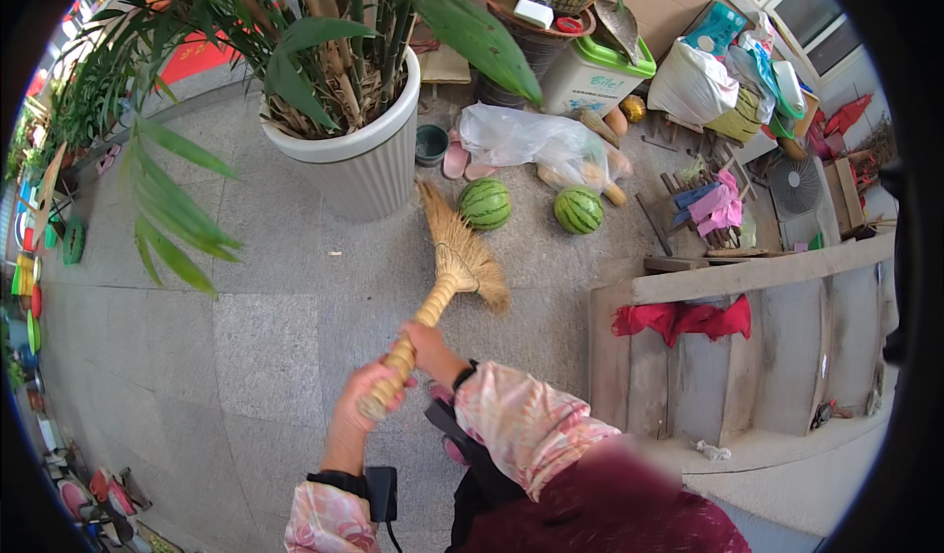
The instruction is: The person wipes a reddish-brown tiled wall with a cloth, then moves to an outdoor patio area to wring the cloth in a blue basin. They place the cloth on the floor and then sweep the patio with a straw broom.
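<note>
Both of my hands grip the handle of a straw broom [457, 262]. My left hand [365, 392] is closed around the handle near its butt end, and my right hand [430, 350] holds it a little farther up, nearer the bristles. The bristle head is fanned out over the grey stone floor [265, 346]. Its upper right side lies against or just in front of one striped watermelon [485, 203]; whether they touch I cannot tell. A second watermelon [578, 209] sits to the right of the first.
Ahead stands a large white planter [350, 162] with a leafy plant. Behind the melons lie a clear plastic bag [516, 136], pink slippers [456, 161] and a small dark pot [431, 144]. Steps [700, 383] with a red cloth [682, 320] are at the right.
</note>
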